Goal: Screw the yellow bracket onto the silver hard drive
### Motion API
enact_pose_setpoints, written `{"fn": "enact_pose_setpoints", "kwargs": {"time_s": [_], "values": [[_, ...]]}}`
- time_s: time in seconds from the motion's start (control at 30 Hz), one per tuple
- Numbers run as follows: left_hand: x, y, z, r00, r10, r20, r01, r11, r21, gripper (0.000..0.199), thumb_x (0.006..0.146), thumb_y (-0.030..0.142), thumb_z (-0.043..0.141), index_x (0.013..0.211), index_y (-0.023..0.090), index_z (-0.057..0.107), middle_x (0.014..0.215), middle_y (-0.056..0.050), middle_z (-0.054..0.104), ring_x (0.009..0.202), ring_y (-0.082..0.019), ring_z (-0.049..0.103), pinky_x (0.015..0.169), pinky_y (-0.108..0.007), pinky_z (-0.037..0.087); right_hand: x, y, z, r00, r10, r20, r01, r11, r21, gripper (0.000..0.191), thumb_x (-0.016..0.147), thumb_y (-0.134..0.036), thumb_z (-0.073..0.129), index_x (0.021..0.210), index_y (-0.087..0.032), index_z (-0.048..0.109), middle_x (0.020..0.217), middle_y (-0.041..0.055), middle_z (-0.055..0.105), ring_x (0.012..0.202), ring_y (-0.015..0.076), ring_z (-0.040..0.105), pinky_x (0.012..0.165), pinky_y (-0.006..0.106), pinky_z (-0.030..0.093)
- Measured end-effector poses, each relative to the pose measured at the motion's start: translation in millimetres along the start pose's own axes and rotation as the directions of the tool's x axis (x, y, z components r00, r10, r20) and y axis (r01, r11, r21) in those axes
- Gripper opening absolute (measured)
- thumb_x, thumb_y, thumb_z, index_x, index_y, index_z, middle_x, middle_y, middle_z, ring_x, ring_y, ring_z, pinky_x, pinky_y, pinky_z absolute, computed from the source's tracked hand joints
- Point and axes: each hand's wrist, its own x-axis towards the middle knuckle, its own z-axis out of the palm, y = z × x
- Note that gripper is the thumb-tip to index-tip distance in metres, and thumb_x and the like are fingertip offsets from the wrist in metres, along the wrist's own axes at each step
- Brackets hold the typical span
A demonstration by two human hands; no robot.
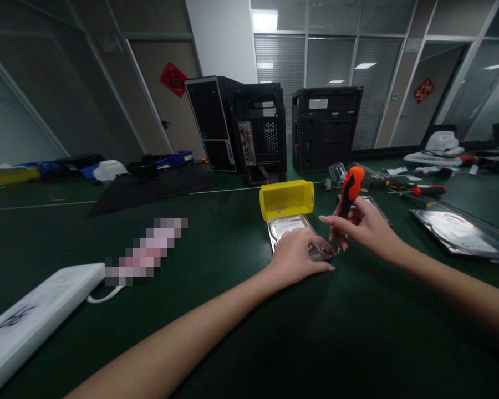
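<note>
My left hand is bent over the near end of a silver hard drive, thumb and fingers closed around it. Between thumb and fingers shows a dark, shiny part; what it is I cannot make out. An orange-and-black screwdriver stands nearly upright in my right hand, its handle pinched by thumb and fingers. Its lower end comes down close to the left fingertips, and its tip is hard to see. Right behind the drive sits a yellow plastic bin with a few small metal bits inside.
Another hard drive lies at right, near a red-and-black screwdriver. Black computer cases stand behind the bin. A clear plastic piece is near them. At left are a white power bank-like box and a black mat.
</note>
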Motion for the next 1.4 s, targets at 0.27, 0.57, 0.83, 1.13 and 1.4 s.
{"fn": "enact_pose_setpoints", "kwargs": {"time_s": [0.27, 0.57, 0.83, 1.13, 1.4], "values": [[2, 2, -0.3, 0.999, -0.054, 0.006, 0.054, 0.987, -0.150, 0.029, 0.070, 0.043, 0.059, 0.087, 0.021, 0.068, 0.084, -0.003, 0.064, 0.080, -0.019, 0.054, 0.067, -0.029, 0.039, 10, -3, 7, 0.998, -0.058, 0.028, 0.064, 0.965, -0.253, 0.029, 0.076, -0.042, 0.049, 0.063, -0.017, 0.044, 0.048, -0.0013, 0.052, 0.039, 0.0075, 0.048, 0.039, 0.021, 0.037], [3, 0, 4.5, 0.997, -0.046, -0.054, 0.035, 0.981, -0.191, 0.035, 0.075, 0.048, 0.051, 0.084, 0.019, 0.068, 0.083, -0.004, 0.064, 0.074, -0.016, 0.053, 0.060, -0.026, 0.036, 18, -20, -7, 0.992, -0.117, -0.054, 0.110, 0.987, -0.116, 0.041, 0.081, -0.044, 0.042, 0.113, -0.020, 0.043, 0.071, 0.0014, 0.057, 0.047, 0.0071, 0.046, 0.043, 0.021, 0.038], [3, 2, 1.8, 0.999, -0.041, -0.022, 0.036, 0.981, -0.193, 0.033, 0.074, 0.046, 0.054, 0.085, 0.019, 0.069, 0.083, -0.004, 0.064, 0.074, -0.016, 0.052, 0.060, -0.026, 0.035, 18, -34, -19, 0.984, -0.178, 0.020, 0.178, 0.983, 0.038, 0.039, 0.080, -0.032, 0.048, 0.117, -0.025, 0.043, 0.094, 0.0039, 0.058, 0.088, 0.0170, 0.056, 0.071, 0.030, 0.048], [5, -1, 3.8, 0.998, -0.040, 0.043, 0.047, 0.981, -0.189, 0.025, 0.069, 0.040, 0.061, 0.084, 0.022, 0.069, 0.082, -0.002, 0.064, 0.075, -0.016, 0.053, 0.060, -0.025, 0.036, 9, -42, -20, 0.986, -0.166, 0.021, 0.164, 0.985, 0.054, 0.038, 0.076, -0.031, 0.052, 0.114, -0.026, 0.046, 0.102, 0.0044, 0.057, 0.089, 0.0183, 0.058, 0.067, 0.029, 0.051], [10, -6, 11.7, 0.992, -0.102, 0.079, 0.119, 0.961, -0.250, 0.036, 0.066, 0.049, 0.059, 0.081, 0.018, 0.069, 0.077, -0.004, 0.066, 0.069, -0.016, 0.056, 0.060, -0.027, 0.040, 8, -45, -20, 0.985, -0.168, 0.035, 0.168, 0.986, 0.023, 0.039, 0.077, -0.029, 0.052, 0.116, -0.027, 0.046, 0.105, 0.0044, 0.057, 0.090, 0.0179, 0.058, 0.068, 0.029, 0.051]]}}
